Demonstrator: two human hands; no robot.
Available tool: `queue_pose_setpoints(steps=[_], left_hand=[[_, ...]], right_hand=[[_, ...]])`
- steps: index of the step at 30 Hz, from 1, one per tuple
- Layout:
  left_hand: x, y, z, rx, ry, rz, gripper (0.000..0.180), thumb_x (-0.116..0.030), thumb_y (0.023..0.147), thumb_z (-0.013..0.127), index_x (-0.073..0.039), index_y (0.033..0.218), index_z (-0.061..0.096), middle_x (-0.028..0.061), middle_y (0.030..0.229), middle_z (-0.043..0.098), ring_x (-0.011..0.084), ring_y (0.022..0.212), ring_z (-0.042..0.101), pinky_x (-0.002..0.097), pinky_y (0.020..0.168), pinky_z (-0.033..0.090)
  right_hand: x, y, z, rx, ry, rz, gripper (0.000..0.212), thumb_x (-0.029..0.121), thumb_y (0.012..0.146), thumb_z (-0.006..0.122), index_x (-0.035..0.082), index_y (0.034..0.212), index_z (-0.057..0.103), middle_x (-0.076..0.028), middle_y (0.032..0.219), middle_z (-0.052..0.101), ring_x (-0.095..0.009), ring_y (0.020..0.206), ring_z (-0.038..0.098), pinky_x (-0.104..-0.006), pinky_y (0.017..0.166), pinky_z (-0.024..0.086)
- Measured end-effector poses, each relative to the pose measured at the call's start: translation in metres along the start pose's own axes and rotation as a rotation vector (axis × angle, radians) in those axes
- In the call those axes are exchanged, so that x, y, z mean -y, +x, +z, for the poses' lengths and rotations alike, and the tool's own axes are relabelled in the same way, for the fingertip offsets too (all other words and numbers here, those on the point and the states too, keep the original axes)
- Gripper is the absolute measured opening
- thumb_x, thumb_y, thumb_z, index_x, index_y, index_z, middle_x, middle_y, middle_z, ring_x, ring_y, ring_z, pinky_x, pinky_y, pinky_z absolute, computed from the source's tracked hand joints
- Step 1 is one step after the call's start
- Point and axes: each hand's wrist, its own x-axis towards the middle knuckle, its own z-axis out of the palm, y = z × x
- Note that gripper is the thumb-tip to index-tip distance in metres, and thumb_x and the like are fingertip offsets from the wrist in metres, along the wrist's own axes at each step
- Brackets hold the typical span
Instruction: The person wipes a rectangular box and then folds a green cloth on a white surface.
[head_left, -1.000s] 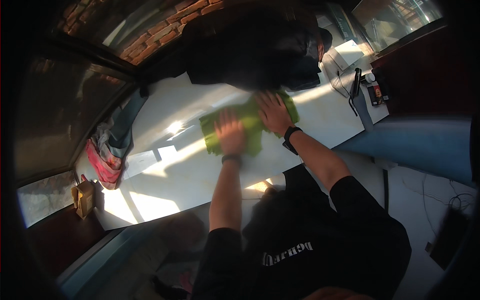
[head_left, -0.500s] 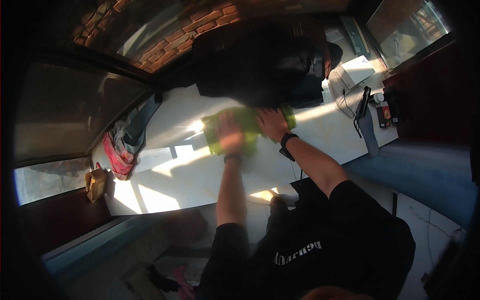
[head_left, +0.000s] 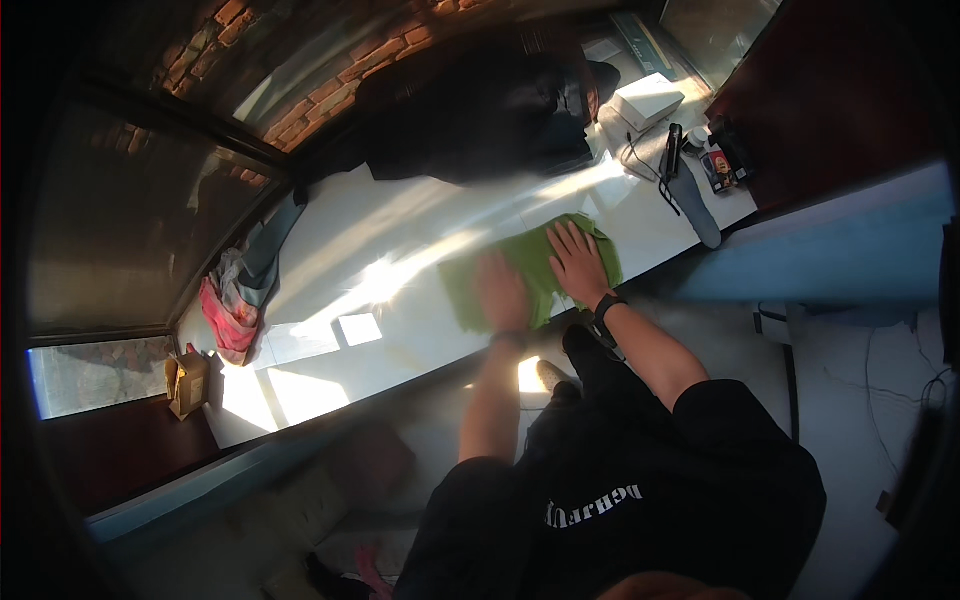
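A green cloth point(head_left: 536, 262) with a ragged edge lies on the white tabletop point(head_left: 420, 215), close to its front edge. My right hand point(head_left: 580, 264) rests palm down on the right part of the cloth, fingers stretched and apart. On the left part is my left hand point(head_left: 503, 292), so smeared by motion that its fingers cannot be made out. A dark band circles each wrist. Some of the cloth is hidden under the hands.
Dark fabric point(head_left: 465, 120) is heaped along the back. To the right lie a white box point(head_left: 647, 100), a black device point(head_left: 671, 152) with a cable, and a grey-blue strap point(head_left: 692, 205). A pink cloth point(head_left: 228, 318) and a brown paper bag point(head_left: 187, 383) are at the left.
Both hands and the green cloth have shifted away from the dark heap, toward me and the table's front edge. The whole view has also swung.
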Motion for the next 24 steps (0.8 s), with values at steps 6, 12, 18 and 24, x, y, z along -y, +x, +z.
queue_pose_setpoints(steps=[6, 12, 18, 24], left_hand=[[-0.018, -0.024, -0.002, 0.002, -0.041, 0.059, 0.055, -0.028, 0.093, 0.041, -0.005, 0.143, 0.033, 0.0130, 0.151, 0.027, 0.0279, 0.142, 0.019, 0.0510, 0.114, 0.012], [-0.016, -0.015, -0.009, 0.023, -0.016, 0.113, 0.058, -0.035, 0.092, 0.046, -0.008, 0.143, 0.034, 0.0128, 0.149, 0.031, 0.0278, 0.140, 0.024, 0.0500, 0.113, 0.015], [-0.024, 0.009, -0.021, 0.008, -0.139, 0.152, 0.055, -0.026, 0.093, 0.043, -0.006, 0.142, 0.032, 0.0142, 0.150, 0.027, 0.0281, 0.142, 0.019, 0.0510, 0.114, 0.012], [-0.023, 0.037, -0.022, 0.028, -0.109, 0.169, 0.057, -0.028, 0.093, 0.044, -0.007, 0.144, 0.030, 0.0136, 0.151, 0.025, 0.0281, 0.142, 0.018, 0.0515, 0.114, 0.010]], right_hand=[[-0.016, -0.034, -0.014, 0.091, -0.075, 0.017, 0.053, 0.032, 0.097, 0.043, 0.014, 0.145, 0.030, -0.007, 0.150, 0.029, -0.028, 0.140, 0.022, -0.0462, 0.112, 0.019], [-0.028, -0.013, -0.016, 0.117, -0.076, -0.013, 0.054, 0.031, 0.096, 0.043, 0.016, 0.146, 0.030, -0.006, 0.151, 0.028, -0.027, 0.140, 0.021, -0.0459, 0.113, 0.019], [-0.042, 0.013, -0.020, 0.076, -0.076, -0.050, 0.054, 0.029, 0.094, 0.046, 0.015, 0.144, 0.033, -0.006, 0.150, 0.030, -0.027, 0.140, 0.023, -0.0460, 0.113, 0.019], [-0.045, 0.036, -0.020, 0.094, -0.081, -0.078, 0.055, 0.029, 0.094, 0.046, 0.015, 0.145, 0.032, -0.007, 0.150, 0.030, -0.028, 0.139, 0.023, -0.0455, 0.113, 0.020]])
